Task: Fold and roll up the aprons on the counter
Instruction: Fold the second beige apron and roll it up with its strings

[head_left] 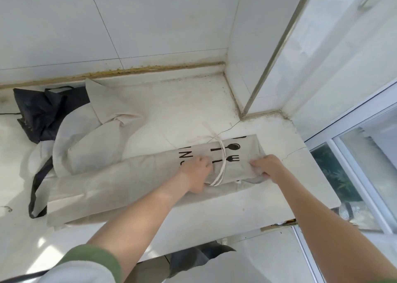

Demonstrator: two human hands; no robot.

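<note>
A beige apron (133, 181) with black spoon and fork prints lies folded into a long strip across the white counter (189, 110). Its right end is turned over into a thick roll (236, 162), with thin white ties (221, 166) looped around it. My left hand (196, 174) grips the roll's near edge at its left side. My right hand (267, 166) pinches the cloth at the roll's right end. Behind, on the left, another beige apron (90, 136) lies crumpled beside a dark navy apron (43, 112).
A tiled wall runs behind the counter, and a tiled pillar (242, 78) stands at the back right. A window frame (354, 153) borders the counter's right side. The counter's front edge runs just below the apron, with dark cloth (193, 259) hanging beneath.
</note>
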